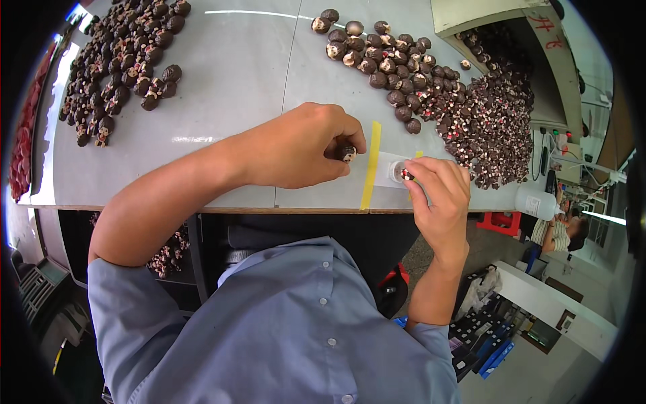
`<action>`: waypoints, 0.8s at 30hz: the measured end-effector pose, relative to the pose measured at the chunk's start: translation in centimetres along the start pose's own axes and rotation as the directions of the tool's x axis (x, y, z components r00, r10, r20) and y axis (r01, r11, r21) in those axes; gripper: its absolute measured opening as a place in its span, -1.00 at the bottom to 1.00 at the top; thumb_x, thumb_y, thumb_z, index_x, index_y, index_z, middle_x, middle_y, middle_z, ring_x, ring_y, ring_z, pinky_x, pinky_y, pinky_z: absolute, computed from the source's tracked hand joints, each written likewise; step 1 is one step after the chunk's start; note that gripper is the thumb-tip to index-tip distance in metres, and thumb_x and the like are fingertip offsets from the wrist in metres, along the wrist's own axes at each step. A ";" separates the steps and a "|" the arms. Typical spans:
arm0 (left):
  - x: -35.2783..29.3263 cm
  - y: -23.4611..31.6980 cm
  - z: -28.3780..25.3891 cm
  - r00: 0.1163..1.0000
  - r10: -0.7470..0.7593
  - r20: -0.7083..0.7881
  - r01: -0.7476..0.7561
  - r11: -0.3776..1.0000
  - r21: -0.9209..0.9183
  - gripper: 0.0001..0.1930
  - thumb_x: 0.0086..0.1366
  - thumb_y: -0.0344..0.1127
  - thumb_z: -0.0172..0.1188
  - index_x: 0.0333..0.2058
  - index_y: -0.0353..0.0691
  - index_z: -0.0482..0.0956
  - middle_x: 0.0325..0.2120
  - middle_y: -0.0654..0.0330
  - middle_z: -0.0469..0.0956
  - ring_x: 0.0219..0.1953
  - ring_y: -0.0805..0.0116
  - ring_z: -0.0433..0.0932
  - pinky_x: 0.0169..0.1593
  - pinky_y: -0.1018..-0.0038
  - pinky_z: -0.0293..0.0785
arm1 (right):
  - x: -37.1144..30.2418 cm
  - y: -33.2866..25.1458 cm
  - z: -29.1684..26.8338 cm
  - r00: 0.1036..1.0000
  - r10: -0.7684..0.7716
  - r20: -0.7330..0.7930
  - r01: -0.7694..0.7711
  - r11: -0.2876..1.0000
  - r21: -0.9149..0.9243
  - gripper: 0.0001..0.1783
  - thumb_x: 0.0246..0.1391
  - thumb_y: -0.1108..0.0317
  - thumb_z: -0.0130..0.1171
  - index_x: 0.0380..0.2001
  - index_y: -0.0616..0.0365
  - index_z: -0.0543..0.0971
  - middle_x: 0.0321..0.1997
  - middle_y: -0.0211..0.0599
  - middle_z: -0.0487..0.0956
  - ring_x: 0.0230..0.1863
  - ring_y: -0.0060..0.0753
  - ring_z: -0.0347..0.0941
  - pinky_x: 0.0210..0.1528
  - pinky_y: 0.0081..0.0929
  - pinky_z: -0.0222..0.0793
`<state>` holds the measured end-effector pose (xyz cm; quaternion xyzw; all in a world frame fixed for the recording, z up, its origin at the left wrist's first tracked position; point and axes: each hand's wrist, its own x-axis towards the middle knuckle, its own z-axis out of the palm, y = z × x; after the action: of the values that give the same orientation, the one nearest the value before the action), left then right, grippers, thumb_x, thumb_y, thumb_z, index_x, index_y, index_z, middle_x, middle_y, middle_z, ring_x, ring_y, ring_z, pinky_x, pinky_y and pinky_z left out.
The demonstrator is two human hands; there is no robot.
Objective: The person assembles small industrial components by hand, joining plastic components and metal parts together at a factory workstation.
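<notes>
My left hand [306, 148] is closed around a dark brown doll head [348, 154] with a cream-coloured patch, partly hidden by the fingers. Between thumb and fingertips, my right hand [441, 192] pinches a small dark doll body [407, 174] with red and white spots. Just beside that piece is a small round white dish [393, 170], fixed on a pale sheet between two strips of yellow tape [371, 165]. What the dish holds is too small to tell.
Loose brown heads [397, 64] lie beyond my hands, merging with a large heap of small bodies [488, 124] at right. Small brown figures [124, 60] cluster at far left. A grey-green bin [471, 17], a white bottle [536, 202] and another person [555, 234] are on the right.
</notes>
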<state>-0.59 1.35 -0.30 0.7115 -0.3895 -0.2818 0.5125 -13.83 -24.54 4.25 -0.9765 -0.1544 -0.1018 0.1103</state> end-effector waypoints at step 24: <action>0.3 1.3 1.1 0.986 -0.139 0.092 0.159 0.954 -0.255 -0.62 0.29 -0.47 0.50 0.04 -0.36 0.64 -0.21 0.20 0.72 -0.20 0.52 0.64 -0.07 0.50 0.64 | -0.8 -0.8 -0.2 0.979 0.140 -0.147 -0.108 0.972 0.210 -0.63 -0.08 0.63 0.49 -0.14 0.23 0.70 -0.08 -0.17 0.71 -0.05 -0.15 0.61 0.08 -0.29 0.45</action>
<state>-1.70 0.33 0.60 0.6542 -0.3124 -0.3943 0.5647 -14.88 -24.04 4.35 -0.9568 -0.0929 -0.1570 0.2264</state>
